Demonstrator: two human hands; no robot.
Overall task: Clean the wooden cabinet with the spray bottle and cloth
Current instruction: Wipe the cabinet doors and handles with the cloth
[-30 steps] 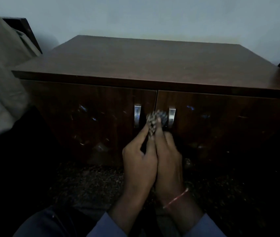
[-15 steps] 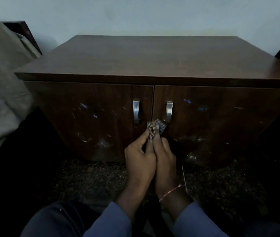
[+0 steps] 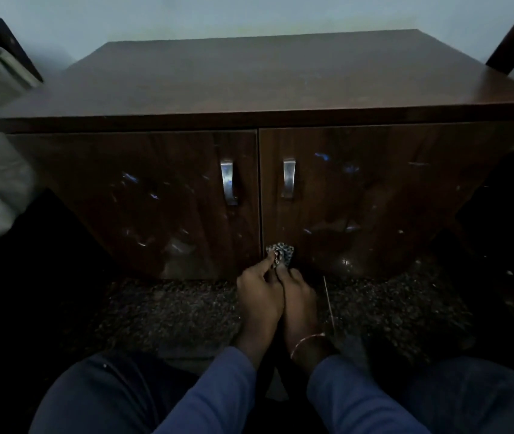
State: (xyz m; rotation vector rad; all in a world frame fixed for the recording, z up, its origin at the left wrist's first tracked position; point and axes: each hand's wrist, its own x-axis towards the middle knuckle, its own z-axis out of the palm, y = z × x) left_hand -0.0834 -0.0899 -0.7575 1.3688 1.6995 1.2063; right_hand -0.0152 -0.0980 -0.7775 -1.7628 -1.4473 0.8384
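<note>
Left hand (image 3: 260, 296) and right hand (image 3: 300, 297) pressed together, fingers curled forward in a shared grip.

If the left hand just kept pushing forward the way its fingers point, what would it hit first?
Probably the bunched cloth the left hand already pinches, then the cabinet front by the seam between the doors; depth is dim.

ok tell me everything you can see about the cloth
The cloth is a small bunched wad with a dark-and-light speckled or checked pattern, soft woven fabric by the look. It is low on the wooden cabinet front, right at the seam between the two doors, near their bottom edge. The left hand and right hand, side by side, pinch it with their fingertips and hold it against the wood. Only the crumpled top shows; the rest is hidden behind the fingers.
</note>
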